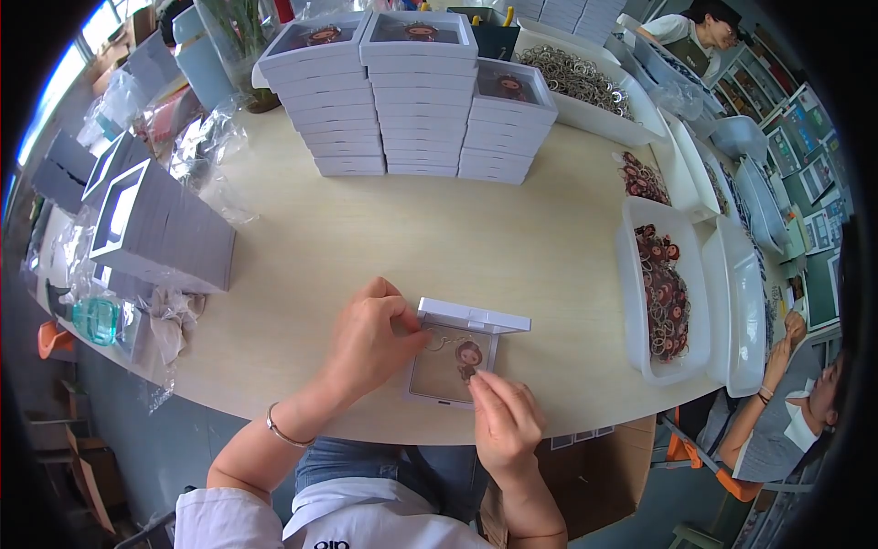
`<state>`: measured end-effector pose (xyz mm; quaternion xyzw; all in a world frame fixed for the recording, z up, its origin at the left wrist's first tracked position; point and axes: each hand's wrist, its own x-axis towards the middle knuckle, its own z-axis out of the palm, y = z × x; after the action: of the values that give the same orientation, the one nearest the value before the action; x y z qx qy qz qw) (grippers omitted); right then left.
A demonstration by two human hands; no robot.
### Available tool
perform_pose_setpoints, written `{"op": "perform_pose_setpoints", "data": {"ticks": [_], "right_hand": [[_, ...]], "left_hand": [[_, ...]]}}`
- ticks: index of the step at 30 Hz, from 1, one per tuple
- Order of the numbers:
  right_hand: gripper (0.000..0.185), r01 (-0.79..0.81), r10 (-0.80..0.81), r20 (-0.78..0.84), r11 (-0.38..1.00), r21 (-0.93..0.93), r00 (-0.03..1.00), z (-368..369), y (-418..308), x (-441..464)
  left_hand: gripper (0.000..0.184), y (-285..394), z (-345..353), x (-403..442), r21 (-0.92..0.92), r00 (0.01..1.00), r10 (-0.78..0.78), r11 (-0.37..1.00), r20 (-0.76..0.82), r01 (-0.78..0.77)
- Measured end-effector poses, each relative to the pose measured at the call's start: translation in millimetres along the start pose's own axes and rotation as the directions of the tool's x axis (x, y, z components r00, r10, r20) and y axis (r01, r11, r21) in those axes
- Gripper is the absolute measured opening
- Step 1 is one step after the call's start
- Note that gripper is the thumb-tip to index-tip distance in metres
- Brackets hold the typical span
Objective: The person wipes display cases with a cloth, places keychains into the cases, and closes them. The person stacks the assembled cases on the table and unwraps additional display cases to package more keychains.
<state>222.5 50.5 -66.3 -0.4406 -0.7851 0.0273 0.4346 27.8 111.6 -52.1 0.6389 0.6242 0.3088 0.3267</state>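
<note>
An open white box (455, 400) with a clear window lies near the table's front edge, its lid (476, 316) raised at the back. Over it is a keychain (468, 354) with a small figure charm and a metal ring and chain. My left hand (373, 340) is at the box's left side, thumb and fingertips pinched by the ring end of the chain. My right hand (505, 419) pinches the lower end of the charm at the box's right front.
Tall stacks of white boxes (421, 101) stand at the back. More stacked boxes (174, 224) are at the left. A white tray (626, 265) of charms and a tray of metal rings (585, 82) lie right. Two people (791, 403) (690, 41) sit at the right.
</note>
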Motion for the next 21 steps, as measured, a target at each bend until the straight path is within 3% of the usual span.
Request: {"op": "perform_pose_setpoints", "data": {"ticks": [6,21], "right_hand": [[0.019,0.062,-0.049,0.124,0.993,-0.103,0.991,1.8,-9.0,-0.5],[0.021,0.012,-0.003,0.209,0.999,-0.039,0.978,1.0,-7.7,7.5]], "left_hand": [[0.016,1.0,-1.3,-0.5,-0.006,1.000,-0.003,1.000,0.001,0.003],[0.018,0.7,-2.2,-0.6,-0.008,0.999,0.039,0.999,-0.015,-0.039]]}}
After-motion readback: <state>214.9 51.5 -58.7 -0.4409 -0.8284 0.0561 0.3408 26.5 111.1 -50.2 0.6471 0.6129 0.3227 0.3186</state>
